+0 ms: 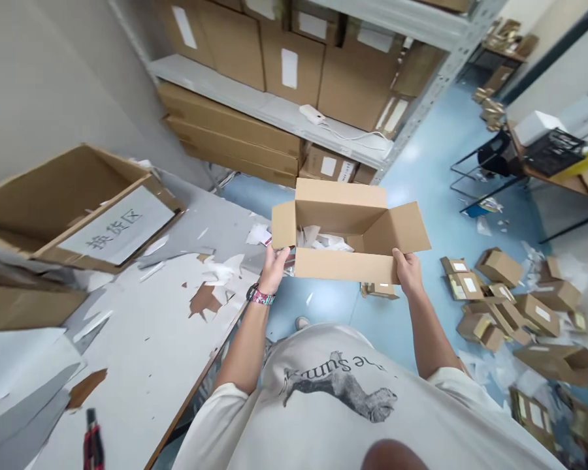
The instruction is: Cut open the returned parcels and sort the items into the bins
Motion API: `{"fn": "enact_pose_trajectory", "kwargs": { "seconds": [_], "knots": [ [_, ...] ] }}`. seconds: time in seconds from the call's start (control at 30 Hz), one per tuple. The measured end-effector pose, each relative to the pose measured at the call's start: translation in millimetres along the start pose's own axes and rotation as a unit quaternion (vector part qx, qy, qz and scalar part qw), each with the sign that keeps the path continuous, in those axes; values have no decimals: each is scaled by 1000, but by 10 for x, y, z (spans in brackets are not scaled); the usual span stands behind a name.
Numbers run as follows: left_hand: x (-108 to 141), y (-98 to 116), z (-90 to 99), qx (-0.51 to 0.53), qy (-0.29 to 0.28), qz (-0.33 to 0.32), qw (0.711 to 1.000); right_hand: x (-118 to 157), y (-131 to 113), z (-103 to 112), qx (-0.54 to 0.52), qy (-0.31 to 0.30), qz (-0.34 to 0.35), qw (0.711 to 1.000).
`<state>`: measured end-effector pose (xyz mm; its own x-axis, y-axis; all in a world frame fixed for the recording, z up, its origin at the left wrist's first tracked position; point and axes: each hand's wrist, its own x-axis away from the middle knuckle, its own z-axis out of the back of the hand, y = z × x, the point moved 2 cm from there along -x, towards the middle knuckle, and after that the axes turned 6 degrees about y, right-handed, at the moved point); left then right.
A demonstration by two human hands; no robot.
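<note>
1. Holding an open rectangular box of matt brown cardboard (pixel 351 228) by its near corners: the left-hand grip (pixel 274 267) grasps the left corner, and the right-hand grip (pixel 408 269) grasps the right corner with its thumb over the near flap.
2. Location: the box is held in front of the torso, above the smooth blue floor (pixel 333 307), beside the far right end of the white flat-topped desk (pixel 142 352).
3. Alignment: the long axis runs left to right between the grips, and the cavity lies on their far side. Neither hand is nearer; each is at its own end.
4. Box form: four stiff flaps spread outward, leaving the top open. Thin, crumpled white sheets (pixel 330 242) lie toward the left of the cavity; whether paper or film cannot be told.
5. Desk: torn brown and grey scraps litter the surface. A slim red-and-black tool (pixel 93 444) lies at the near end. Farther along stands a large open cardboard bin with a white handwritten label (pixel 117 225).
6. Beyond: grey metal shelving (pixel 269 108) carries brown cartons.
</note>
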<state>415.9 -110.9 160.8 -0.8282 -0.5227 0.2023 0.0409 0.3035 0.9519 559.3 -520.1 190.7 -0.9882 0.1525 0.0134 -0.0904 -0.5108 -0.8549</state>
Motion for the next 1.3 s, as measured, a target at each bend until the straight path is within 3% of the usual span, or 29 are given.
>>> {"fn": "enact_pose_trajectory", "kwargs": {
  "seconds": [0.07, 0.17, 0.23, 0.27, 0.33, 0.43, 0.53, 0.6, 0.7, 0.77, 0.83, 0.9, 1.0, 1.03, 1.1, 1.17, 1.23, 1.3],
  "knots": [
    [-170, -119, -280, -31, -28, 36, 998, -128, 227, 210, 1, 43, -23, 999],
    [-347, -262, -405, -111, -9, 63, 992, -227, 495, 438, 12, 175, -9, 984],
    [-361, -342, -317, -129, 25, 57, 990, -214, 636, 495, 25, 250, -2, 968],
    [-322, -383, -235, -124, 38, 58, 990, -197, 689, 468, 25, 256, -2, 966],
    [-146, -469, -5, -105, 57, 79, 990, -179, 733, 263, 9, 200, 2, 980],
    [312, -578, 496, -74, 110, 109, 985, -218, 562, -468, -20, 28, 38, 999],
    [908, -633, 1158, -36, 221, 90, 971, -159, 54, -1636, -29, -172, 100, 980],
    [1407, -663, 1655, -6, 324, 63, 944, 116, -430, -2492, -31, -301, 154, 941],
    [2342, -768, 2344, 45, 494, 26, 868, 952, -1195, -3529, -34, -455, 260, 851],
    [3039, -891, 2704, 73, 595, 9, 800, 1679, -1617, -3951, -38, -529, 320, 785],
    [3761, -1049, 2977, 77, 693, -9, 717, 2434, -1908, -4192, -42, -586, 358, 726],
    [4498, -1238, 3160, 51, 789, -24, 612, 3166, -2052, -4328, -44, -636, 377, 671],
    [5562, -1605, 3254, 26, 896, -5, 442, 4183, -2040, -4467, -27, -704, 380, 600],
    [5877, -1749, 3245, 36, 914, 16, 405, 4501, -1998, -4508, -14, -722, 380, 578],
    [6420, -2030, 3198, 55, 930, 57, 359, 5113, -1893, -4581, 13, -755, 382, 532],
    [6841, -2257, 3156, 75, 935, 91, 334, 5703, -1783, -4625, 39, -787, 385, 481],
    [7155, -2374, 3185, 83, 937, 122, 318, 6272, -1677, -4625, 59, -817, 385, 426],
    [7390, -2353, 3344, 48, 934, 155, 319, 6795, -1576, -4570, 68, -840, 386, 376]
  ]
}}
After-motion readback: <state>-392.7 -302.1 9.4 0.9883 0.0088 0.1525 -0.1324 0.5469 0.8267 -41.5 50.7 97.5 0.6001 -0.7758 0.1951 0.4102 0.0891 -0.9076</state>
